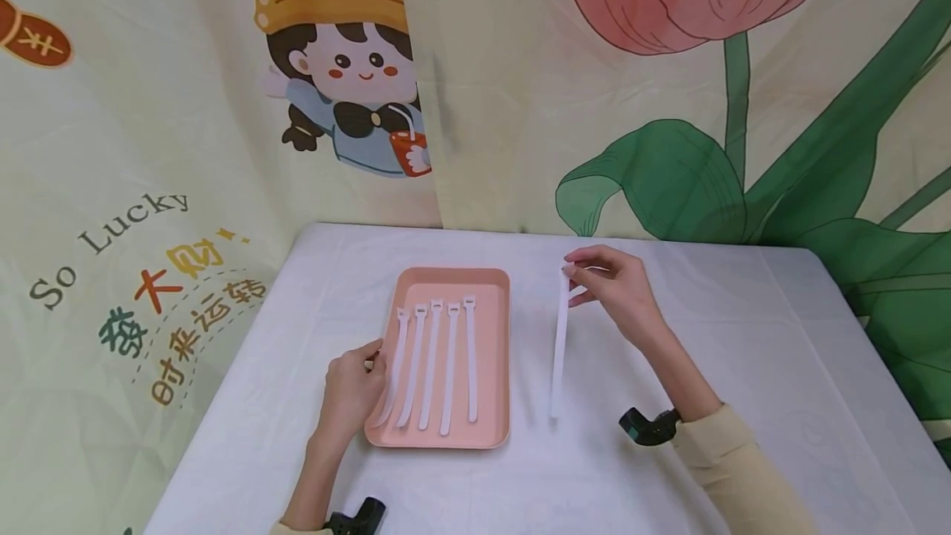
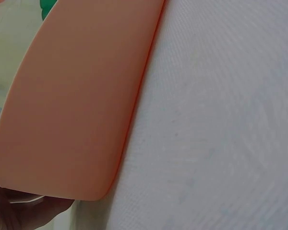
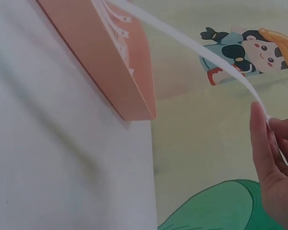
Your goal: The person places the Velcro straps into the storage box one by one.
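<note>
A pink tray (image 1: 492,362) lies on the table with several white cable ties (image 1: 429,370) side by side in it, slotted heads at the far end. My left hand (image 1: 355,386) grips the tray's left edge; in the left wrist view its fingers (image 2: 45,211) show only partly at the tray's end. To the right of the tray, my right hand (image 1: 622,295) pinches another white cable tie (image 1: 560,345) by its far end between thumb and fingertips. That strap points toward the near side. In the right wrist view the pinched strap (image 3: 197,48) bends in a gentle arc above the table.
A white cloth (image 1: 669,477) covers the table, whose far edge meets a printed curtain (image 1: 490,147) with a cartoon figure and a large flower. Black cameras sit on both wrists, the right one (image 1: 648,428) low over the cloth.
</note>
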A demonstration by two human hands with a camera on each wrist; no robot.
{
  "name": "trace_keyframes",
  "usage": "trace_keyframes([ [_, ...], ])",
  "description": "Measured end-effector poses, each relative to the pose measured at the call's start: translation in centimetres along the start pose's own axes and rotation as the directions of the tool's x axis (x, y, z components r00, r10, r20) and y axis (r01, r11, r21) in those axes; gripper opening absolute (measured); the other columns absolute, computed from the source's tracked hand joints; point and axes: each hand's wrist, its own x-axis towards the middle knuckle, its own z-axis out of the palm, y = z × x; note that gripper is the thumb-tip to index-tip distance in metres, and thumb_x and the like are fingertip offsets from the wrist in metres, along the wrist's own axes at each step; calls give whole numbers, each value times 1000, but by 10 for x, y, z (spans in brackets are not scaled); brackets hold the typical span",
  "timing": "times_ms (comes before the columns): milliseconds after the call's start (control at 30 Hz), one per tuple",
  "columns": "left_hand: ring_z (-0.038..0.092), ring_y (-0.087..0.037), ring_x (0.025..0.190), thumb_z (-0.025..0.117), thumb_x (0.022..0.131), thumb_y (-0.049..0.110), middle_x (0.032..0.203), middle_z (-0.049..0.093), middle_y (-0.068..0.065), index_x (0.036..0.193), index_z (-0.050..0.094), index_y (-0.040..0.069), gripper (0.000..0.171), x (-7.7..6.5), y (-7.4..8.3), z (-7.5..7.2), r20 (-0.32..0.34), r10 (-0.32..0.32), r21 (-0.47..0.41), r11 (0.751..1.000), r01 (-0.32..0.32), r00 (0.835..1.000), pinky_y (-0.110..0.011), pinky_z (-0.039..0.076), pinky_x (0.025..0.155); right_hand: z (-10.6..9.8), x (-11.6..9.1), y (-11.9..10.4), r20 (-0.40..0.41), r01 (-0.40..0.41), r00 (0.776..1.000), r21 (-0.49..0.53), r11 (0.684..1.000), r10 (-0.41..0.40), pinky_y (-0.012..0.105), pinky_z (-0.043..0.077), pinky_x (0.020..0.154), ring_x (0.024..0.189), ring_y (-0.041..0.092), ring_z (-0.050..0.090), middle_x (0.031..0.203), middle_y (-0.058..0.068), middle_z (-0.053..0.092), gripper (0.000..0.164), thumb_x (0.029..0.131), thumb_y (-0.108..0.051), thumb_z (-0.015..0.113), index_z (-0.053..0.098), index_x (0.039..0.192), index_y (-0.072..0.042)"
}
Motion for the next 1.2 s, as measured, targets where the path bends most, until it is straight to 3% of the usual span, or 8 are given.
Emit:
trace_keyframes([
  [100, 59, -15, 61, 54, 98, 1, 103, 74, -24, 131, 64, -11, 37, 0, 0, 0, 4, -1, -5, 1000, 1, 1000, -23, 43, 48, 9, 1, -4, 8, 17, 1000, 15, 1000, -17, 41, 63, 73, 93, 42, 68, 108, 16, 67, 30, 97, -19, 73, 69, 120, -1],
  [167, 59, -15, 62, 54, 98, 1, 103, 74, -25, 131, 64, -11, 37, 0, 0, 0, 6, -1, -6, 1000, 1, 1000, -23, 43, 48, 15, 2, -7, 14, 25, 1000, 25, 999, -26, 41, 63, 73, 93, 40, 69, 107, 15, 67, 28, 97, -19, 73, 70, 119, -2],
  [333, 58, -14, 60, 54, 98, 1, 103, 74, -24, 131, 64, -11, 36, 0, -1, 0, 3, -2, -1, 1000, 2, 1000, -23, 42, 48, 30, 6, -13, 33, 53, 998, 75, 996, -56, 40, 63, 72, 83, 23, 71, 105, 14, 67, 25, 96, -14, 73, 70, 118, 0],
  [433, 57, -14, 59, 54, 98, 1, 103, 74, -24, 131, 64, -10, 36, 0, -1, 0, 4, -4, -6, 1000, 4, 1000, -23, 42, 48, 39, 9, -16, 45, 66, 996, 98, 993, -71, 40, 63, 71, 82, 20, 70, 106, 15, 66, 24, 96, -12, 72, 70, 118, 0],
  [600, 58, -14, 61, 54, 99, 2, 103, 74, -23, 132, 64, -10, 36, 0, -1, 0, 3, -6, -12, 1000, 6, 1000, -23, 43, 48, 55, 12, -19, 70, 71, 995, 89, 993, -78, 41, 63, 71, 90, 34, 72, 109, 17, 67, 23, 97, -11, 71, 71, 118, -2],
  [733, 58, -14, 60, 55, 99, 3, 103, 74, -23, 132, 64, -10, 37, -1, 0, 0, 5, -13, -20, 1000, 13, 1000, -23, 42, 48, 66, 15, -14, 98, 76, 992, 82, 994, -84, 42, 63, 72, 91, 42, 71, 108, 17, 67, 22, 97, -11, 71, 71, 117, -3],
  [1200, 58, -14, 62, 55, 99, 4, 104, 74, -23, 132, 64, -9, 37, -1, -1, -1, 11, -26, -21, 999, 26, 1000, -23, 43, 49, 93, 22, 12, 158, -2, 988, 25, 1000, -2, 51, 62, 77, 82, 30, 73, 97, 16, 69, 17, 96, -6, 71, 71, 112, -2],
])
